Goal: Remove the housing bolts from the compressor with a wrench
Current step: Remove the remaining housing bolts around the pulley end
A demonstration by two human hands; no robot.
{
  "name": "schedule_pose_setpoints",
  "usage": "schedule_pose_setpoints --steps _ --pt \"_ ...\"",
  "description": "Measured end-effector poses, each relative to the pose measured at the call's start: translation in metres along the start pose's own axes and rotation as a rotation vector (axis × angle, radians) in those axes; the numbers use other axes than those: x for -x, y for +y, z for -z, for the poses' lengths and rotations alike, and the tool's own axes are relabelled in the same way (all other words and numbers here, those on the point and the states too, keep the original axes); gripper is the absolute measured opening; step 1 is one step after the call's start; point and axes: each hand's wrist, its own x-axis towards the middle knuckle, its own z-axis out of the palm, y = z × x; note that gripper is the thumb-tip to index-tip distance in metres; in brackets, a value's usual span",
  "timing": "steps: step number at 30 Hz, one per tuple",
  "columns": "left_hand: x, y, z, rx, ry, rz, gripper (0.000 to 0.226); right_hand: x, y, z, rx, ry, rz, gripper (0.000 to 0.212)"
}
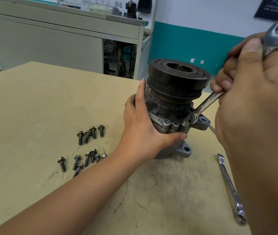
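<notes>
While the compressor (174, 107) stands upright toward the far right of the bench (33, 107), my left hand (141, 126) holds its body: fingers run up the left side and the thumb lies across the front below the flange. The housing is rough cast grey metal, grimy and scuffed, with lugged mounting ears at the base. On top sits a black round pulley (179, 77), grooved on its rim and slotted on its face.

My right hand (253, 99) grips the shank of a polished steel wrench (206, 104). Its forked end stands clear above my fist. Its lower end meets the flange on the right side; the exact seating is partly hidden. One hex bolt head (185, 123) shows in the flange just beside it.

Loose bolts (87, 133), dark, with flanged hex heads, lie in two clusters left of the compressor, the nearer one partly under my forearm. A second wrench (231, 189), slim and bright, lies flat on the stained, tan bench surface at front right.
</notes>
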Motion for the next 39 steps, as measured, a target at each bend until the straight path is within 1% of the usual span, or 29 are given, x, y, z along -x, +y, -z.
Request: schedule_pose_setpoints --steps 6,11,16,20,23,25,28,32,36,39 --pt "0.001 0.001 0.000 -0.001 0.003 -0.003 0.134 0.006 0.003 0.002 -0.074 0.011 0.022 0.017" --pt "0.001 0.000 0.000 -0.008 0.011 -0.007 0.134 0.009 0.004 0.006 -0.124 0.027 0.003 0.017" --pt "0.001 0.001 -0.001 -0.001 0.020 0.000 0.133 0.016 0.000 0.002 -0.108 0.046 0.029 0.020" --pt "0.001 0.001 0.000 -0.009 0.031 0.005 0.133 0.021 -0.004 -0.001 -0.180 0.036 0.012 0.033" --pt "0.002 0.001 -0.001 -0.017 0.031 0.001 0.133 0.014 -0.007 0.004 -0.241 -0.020 -0.084 0.049" --pt "0.001 0.001 -0.001 -0.017 0.036 -0.002 0.132 0.010 -0.008 0.005 -0.272 -0.057 -0.110 0.055" --pt "0.001 0.000 -0.001 -0.012 0.043 -0.009 0.131 0.008 -0.006 0.000 -0.233 -0.062 -0.078 0.053" --pt "0.001 0.000 0.000 -0.004 0.053 -0.016 0.129 0.004 -0.001 0.005 -0.314 -0.099 -0.126 0.056" --pt "0.001 -0.001 -0.001 -0.004 0.058 -0.025 0.126 -0.003 0.003 0.014 -0.379 -0.025 -0.189 0.054" --pt "0.000 -0.003 -0.001 -0.018 0.060 -0.041 0.125 -0.006 0.004 0.024 -0.422 -0.021 -0.191 0.054"
